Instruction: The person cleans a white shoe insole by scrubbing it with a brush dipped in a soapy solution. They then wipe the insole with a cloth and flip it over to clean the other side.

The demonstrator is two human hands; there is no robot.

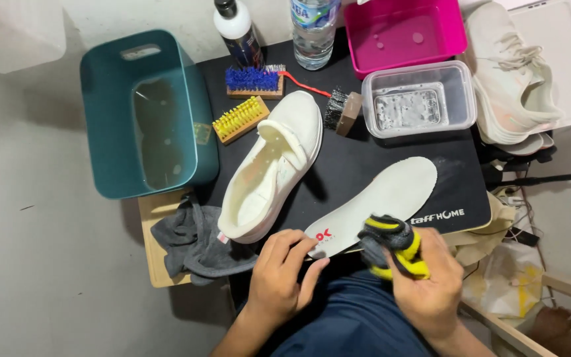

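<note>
I have my left hand (279,274) pinching the heel end of the white insole (381,201), fingers closed on its edge to pin it against the black mat (358,158) on the tabletop. My right hand (427,281) is clenched around a bunched grey and yellow cloth (394,246), which sits right at the near part of the insole, touching or just above it (I cannot tell which from this angle). The two hands are close together but not in contact.

The insole lies diagonally across the mat, toe end pointing up toward the clear plastic tub (419,99), and the white shoe (273,168) lies just beside it on the left. By my judgement the step in hand is wiping the insole down with the cloth, and it looks early: the cloth is only at the heel end. The next stroke calls for a firm hold at the heel while the cloth travels along toward the toe.

Around me: a teal bin (104,112) holding water, a yellow-bristled brush (239,119), a blue-bristled brush (254,80), a black-bristled brush (343,111), a pink tub (401,33) and a grey rag (193,241).
</note>
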